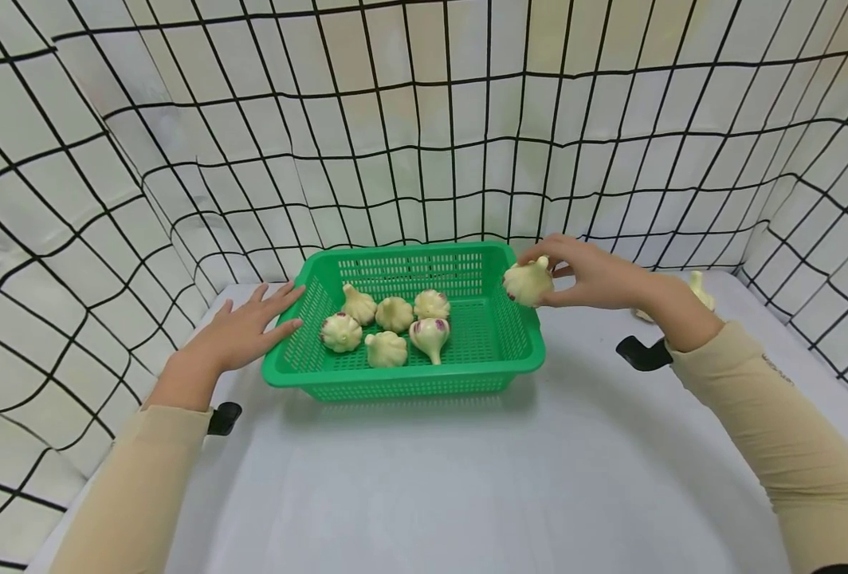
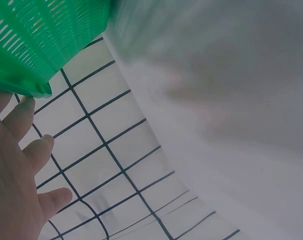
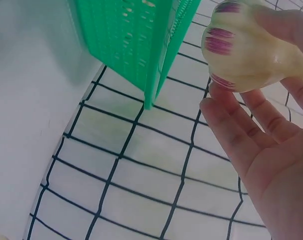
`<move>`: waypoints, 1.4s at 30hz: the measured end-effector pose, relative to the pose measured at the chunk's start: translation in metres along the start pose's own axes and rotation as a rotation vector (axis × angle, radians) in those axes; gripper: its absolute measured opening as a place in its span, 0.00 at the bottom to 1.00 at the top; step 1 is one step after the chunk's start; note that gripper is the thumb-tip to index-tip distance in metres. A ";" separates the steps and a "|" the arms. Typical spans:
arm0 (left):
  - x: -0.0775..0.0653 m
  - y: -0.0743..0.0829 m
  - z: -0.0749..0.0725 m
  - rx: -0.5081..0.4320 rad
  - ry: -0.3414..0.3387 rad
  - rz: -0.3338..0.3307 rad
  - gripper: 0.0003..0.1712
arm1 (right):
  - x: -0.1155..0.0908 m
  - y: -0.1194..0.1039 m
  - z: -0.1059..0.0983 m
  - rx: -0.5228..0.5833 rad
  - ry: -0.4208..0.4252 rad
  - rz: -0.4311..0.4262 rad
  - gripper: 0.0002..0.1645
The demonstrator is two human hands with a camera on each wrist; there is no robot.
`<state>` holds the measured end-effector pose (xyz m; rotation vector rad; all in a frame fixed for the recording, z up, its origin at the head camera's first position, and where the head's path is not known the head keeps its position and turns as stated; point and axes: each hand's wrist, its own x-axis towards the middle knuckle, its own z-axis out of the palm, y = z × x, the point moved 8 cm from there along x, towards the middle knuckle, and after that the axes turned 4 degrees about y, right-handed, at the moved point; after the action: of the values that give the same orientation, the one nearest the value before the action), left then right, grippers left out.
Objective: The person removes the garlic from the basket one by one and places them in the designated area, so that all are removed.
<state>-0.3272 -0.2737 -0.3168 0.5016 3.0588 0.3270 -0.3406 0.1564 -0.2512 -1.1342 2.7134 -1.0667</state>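
My right hand [image 1: 589,275] holds a garlic bulb [image 1: 528,282] at the right rim of a green plastic basket [image 1: 410,384]. In the right wrist view the bulb [image 3: 246,50] shows purple streaks, pinched between thumb and fingers above the tabletop. Several more garlic bulbs [image 1: 386,349] lie inside the basket, mostly in its left and middle part. My left hand [image 1: 241,331] touches the basket's left rim with straight, spread fingers. In the left wrist view, the fingertips [image 2: 26,107] meet the rim from outside.
Another garlic bulb [image 1: 700,292] lies on the white table [image 1: 424,478] at the right, partly hidden behind my right forearm. Black grid netting [image 1: 417,147] over pale walls encloses the table at the back and both sides.
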 end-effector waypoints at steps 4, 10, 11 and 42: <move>0.001 0.000 0.000 0.000 -0.001 0.000 0.42 | -0.009 0.006 -0.009 -0.024 0.032 0.022 0.30; 0.001 -0.002 0.002 -0.001 -0.004 -0.003 0.42 | -0.022 0.016 -0.019 -0.023 0.065 0.061 0.31; 0.001 -0.002 0.002 -0.001 -0.005 -0.004 0.42 | -0.024 0.018 -0.021 -0.019 0.072 0.065 0.31; 0.002 -0.002 0.002 -0.009 -0.009 -0.003 0.43 | -0.090 0.079 -0.059 -0.074 0.200 0.312 0.36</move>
<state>-0.3294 -0.2749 -0.3193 0.4972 3.0475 0.3372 -0.3387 0.2884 -0.2744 -0.6052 2.9714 -1.0896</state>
